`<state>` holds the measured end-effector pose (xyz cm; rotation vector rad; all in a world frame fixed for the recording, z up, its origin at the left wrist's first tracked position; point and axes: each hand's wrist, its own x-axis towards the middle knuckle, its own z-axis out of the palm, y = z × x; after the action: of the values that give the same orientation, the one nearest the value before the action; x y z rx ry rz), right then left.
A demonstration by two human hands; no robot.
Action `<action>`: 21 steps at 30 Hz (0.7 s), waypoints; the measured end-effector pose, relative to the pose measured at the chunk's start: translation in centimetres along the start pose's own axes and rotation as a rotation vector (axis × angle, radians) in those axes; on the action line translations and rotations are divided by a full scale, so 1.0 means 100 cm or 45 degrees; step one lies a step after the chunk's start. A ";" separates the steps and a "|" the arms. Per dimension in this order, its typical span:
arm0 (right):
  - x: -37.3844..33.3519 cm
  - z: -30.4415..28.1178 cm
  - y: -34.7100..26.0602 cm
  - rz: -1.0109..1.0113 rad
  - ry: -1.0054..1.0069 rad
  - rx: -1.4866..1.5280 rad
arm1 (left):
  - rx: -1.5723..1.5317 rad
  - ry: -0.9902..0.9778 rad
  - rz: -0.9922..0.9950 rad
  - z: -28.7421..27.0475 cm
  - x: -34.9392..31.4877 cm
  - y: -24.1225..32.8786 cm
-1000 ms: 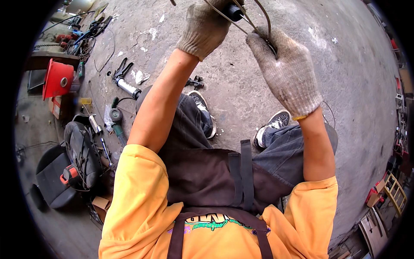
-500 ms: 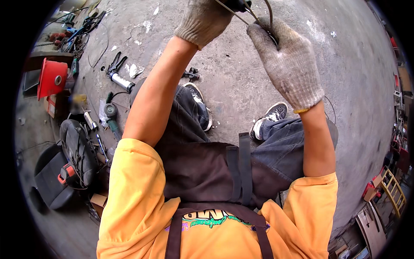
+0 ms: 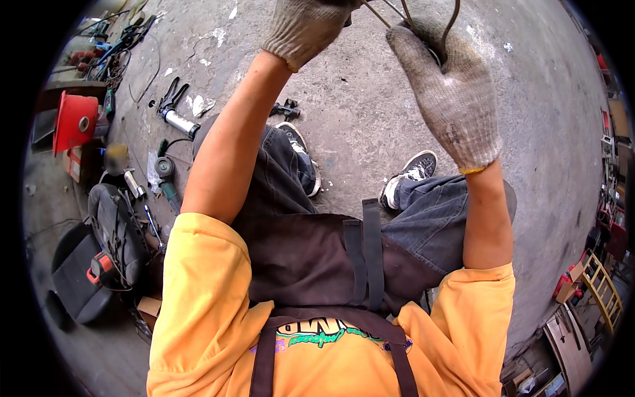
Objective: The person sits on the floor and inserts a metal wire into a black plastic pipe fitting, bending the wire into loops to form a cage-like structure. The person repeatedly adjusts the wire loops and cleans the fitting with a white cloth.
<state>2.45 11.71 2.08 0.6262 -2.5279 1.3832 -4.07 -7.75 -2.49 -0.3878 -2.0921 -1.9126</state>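
Note:
My left hand (image 3: 309,30), in a soiled knit work glove, is at the upper edge, and its fingers run partly out of the picture. A small dark part shows beside its fingertips; what it belongs to is cut off. To the right, my right hand (image 3: 456,92) wears the same kind of glove. Its thumb and fingers close around several thin, stiff wires (image 3: 453,21), some straight and one curved, which fan out past the top edge. One straight wire points from the right thumb toward the left hand.
On the concrete floor (image 3: 357,119) to the left lie a caulking gun (image 3: 178,122), an angle grinder (image 3: 167,173) and a small black fitting (image 3: 286,109). Farther left are a red reel (image 3: 76,122) and a dark car seat (image 3: 83,271). A yellow ladder-like frame (image 3: 602,284) lies at the far right.
The left hand has moved slightly up and left, away from the right hand, so the gap between them is wider. The wires in the right hand have shifted a little to the right.

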 end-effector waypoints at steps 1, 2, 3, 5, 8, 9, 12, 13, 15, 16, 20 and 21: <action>-0.001 0.001 -0.001 0.000 0.009 0.000 | -0.061 0.056 -0.024 0.000 0.002 -0.002; -0.002 0.002 -0.002 0.001 0.018 0.000 | -0.121 0.113 -0.049 0.000 0.004 -0.002; -0.003 0.002 -0.004 -0.001 0.020 -0.025 | -0.181 0.170 -0.072 -0.001 0.006 -0.004; -0.002 0.000 -0.007 -0.007 0.041 -0.079 | -0.093 0.155 -0.034 0.001 0.006 0.004; -0.002 0.007 0.005 -0.070 0.075 0.010 | 0.147 0.067 -0.047 0.005 0.000 0.012; -0.002 0.007 0.006 -0.114 0.108 0.000 | 0.158 0.062 -0.107 0.005 0.002 0.013; -0.001 0.006 0.008 -0.255 0.172 -0.137 | 0.214 0.089 -0.242 0.003 0.002 0.019; 0.000 0.004 0.010 -0.304 0.181 -0.245 | 0.236 0.063 -0.267 0.001 0.001 0.021; 0.001 0.003 0.011 -0.389 0.202 -0.411 | 0.279 0.008 -0.319 -0.003 0.000 0.025; 0.002 0.001 0.008 -0.428 0.216 -0.468 | 0.308 -0.013 -0.137 -0.007 0.003 0.015; 0.001 -0.003 -0.003 -0.229 0.078 -0.655 | 0.490 -0.140 0.157 -0.008 0.005 0.000; 0.000 -0.001 0.002 -0.229 0.078 -0.634 | 0.556 -0.183 0.126 -0.005 0.003 0.006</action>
<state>2.34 11.90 2.04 0.6719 -2.5452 0.6615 -4.11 -8.23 -1.74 -0.5263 -2.4501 -1.3552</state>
